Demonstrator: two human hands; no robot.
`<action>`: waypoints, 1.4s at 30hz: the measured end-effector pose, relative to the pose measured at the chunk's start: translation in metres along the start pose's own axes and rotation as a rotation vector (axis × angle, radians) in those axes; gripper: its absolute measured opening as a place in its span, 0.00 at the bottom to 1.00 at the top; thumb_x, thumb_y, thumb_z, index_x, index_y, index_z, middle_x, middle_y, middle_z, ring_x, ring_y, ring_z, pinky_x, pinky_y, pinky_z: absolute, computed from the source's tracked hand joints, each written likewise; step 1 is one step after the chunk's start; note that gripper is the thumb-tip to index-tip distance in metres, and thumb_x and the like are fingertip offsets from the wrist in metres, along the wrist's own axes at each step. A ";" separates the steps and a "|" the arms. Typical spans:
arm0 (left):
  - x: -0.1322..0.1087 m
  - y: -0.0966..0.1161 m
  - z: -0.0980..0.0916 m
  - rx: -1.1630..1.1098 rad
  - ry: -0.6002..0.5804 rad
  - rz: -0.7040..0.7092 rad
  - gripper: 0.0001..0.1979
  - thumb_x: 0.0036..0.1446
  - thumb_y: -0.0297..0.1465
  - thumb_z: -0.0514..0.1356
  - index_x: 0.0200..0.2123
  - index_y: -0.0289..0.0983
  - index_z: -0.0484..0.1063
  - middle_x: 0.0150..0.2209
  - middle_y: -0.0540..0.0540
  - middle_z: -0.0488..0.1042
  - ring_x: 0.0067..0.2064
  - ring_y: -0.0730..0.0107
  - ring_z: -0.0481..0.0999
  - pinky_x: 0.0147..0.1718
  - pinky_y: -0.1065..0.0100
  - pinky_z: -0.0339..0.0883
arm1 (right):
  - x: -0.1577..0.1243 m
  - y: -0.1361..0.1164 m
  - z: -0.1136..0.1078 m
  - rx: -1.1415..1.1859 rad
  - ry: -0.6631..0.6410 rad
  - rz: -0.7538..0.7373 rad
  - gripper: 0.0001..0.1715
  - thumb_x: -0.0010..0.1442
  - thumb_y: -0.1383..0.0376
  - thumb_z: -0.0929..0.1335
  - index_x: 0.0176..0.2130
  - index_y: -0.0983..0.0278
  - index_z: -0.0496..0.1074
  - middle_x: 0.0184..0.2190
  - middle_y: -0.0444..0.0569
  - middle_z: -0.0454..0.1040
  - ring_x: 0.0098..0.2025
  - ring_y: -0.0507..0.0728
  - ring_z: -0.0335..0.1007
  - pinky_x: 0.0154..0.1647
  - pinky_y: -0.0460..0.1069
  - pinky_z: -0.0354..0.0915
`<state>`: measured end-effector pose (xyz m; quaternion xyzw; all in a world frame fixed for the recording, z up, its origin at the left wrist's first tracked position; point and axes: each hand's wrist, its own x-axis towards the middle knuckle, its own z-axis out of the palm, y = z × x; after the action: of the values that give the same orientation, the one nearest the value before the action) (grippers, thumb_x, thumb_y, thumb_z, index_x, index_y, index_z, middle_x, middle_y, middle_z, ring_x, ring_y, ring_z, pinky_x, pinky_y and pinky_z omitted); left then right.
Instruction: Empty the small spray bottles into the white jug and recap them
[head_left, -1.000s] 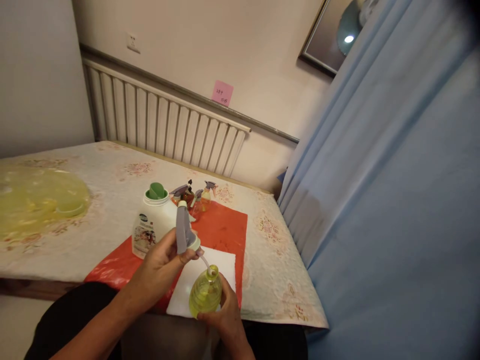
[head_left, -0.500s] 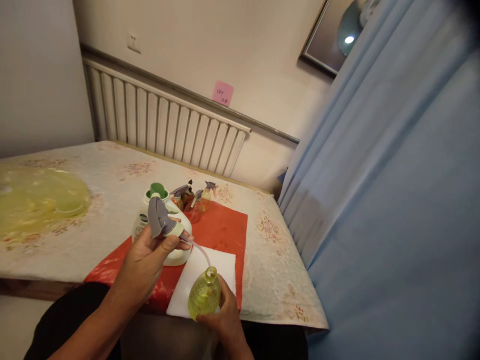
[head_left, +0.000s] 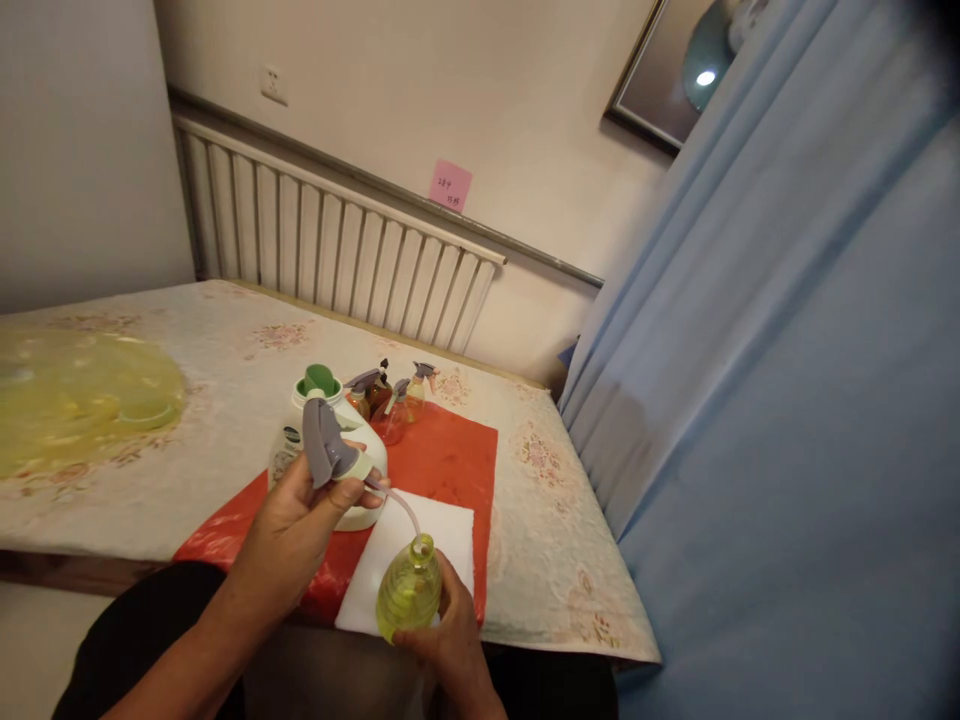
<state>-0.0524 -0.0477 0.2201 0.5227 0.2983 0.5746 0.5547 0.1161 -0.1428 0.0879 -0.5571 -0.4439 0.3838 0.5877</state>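
A grey spray head (head_left: 326,445) with a pale collar is pinched in my left hand (head_left: 289,530). Its thin clear tube (head_left: 401,502) curves down to the right, its end at the mouth of a yellow-green ribbed bottle (head_left: 409,592). My right hand (head_left: 454,635) is wrapped round that bottle, tilted above a white pad (head_left: 375,560). Just behind my left hand stands a white jug (head_left: 367,440) with a green cup (head_left: 320,379) in its opening. The pad and jug rest on a red sheet (head_left: 450,455).
Several small spray bottles (head_left: 391,415) stand at the back of the red sheet. A yellow transparent bag (head_left: 82,400) lies on the flowered tablecloth (head_left: 225,400) at left. Behind the table is a radiator (head_left: 337,240); a blue curtain (head_left: 750,400) hangs at right.
The spray head and my left hand have shifted slightly right in the view, along with the background. Both grips are the same, and the tube's end remains at the bottle mouth.
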 end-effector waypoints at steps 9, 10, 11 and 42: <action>-0.007 0.002 0.002 0.062 -0.058 -0.006 0.15 0.53 0.39 0.65 0.42 0.41 0.70 0.32 0.51 0.78 0.33 0.66 0.78 0.37 0.67 0.73 | -0.002 -0.009 0.001 0.011 -0.010 0.002 0.46 0.31 0.75 0.75 0.53 0.63 0.70 0.47 0.47 0.76 0.51 0.63 0.71 0.54 0.52 0.65; -0.009 0.002 0.003 0.096 -0.107 -0.018 0.14 0.51 0.39 0.66 0.39 0.40 0.71 0.32 0.51 0.77 0.33 0.65 0.78 0.35 0.68 0.73 | -0.002 -0.010 0.002 0.011 -0.019 -0.001 0.46 0.31 0.75 0.75 0.53 0.63 0.70 0.47 0.47 0.76 0.51 0.63 0.71 0.53 0.52 0.65; -0.009 0.003 0.004 0.125 -0.159 -0.035 0.13 0.50 0.38 0.66 0.37 0.40 0.71 0.31 0.50 0.77 0.33 0.65 0.78 0.33 0.68 0.73 | -0.002 -0.011 0.003 0.012 -0.029 -0.005 0.46 0.32 0.75 0.75 0.53 0.62 0.69 0.47 0.47 0.76 0.50 0.63 0.71 0.53 0.52 0.65; 0.001 -0.017 0.001 0.069 -0.161 -0.152 0.17 0.49 0.41 0.67 0.39 0.37 0.74 0.32 0.46 0.81 0.35 0.60 0.81 0.38 0.63 0.77 | 0.000 -0.011 0.005 -0.008 -0.026 0.036 0.44 0.31 0.74 0.75 0.51 0.61 0.70 0.45 0.46 0.76 0.49 0.62 0.72 0.51 0.51 0.67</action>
<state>-0.0458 -0.0436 0.2045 0.5619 0.3113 0.4764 0.6004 0.1111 -0.1425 0.0993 -0.5621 -0.4429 0.4001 0.5726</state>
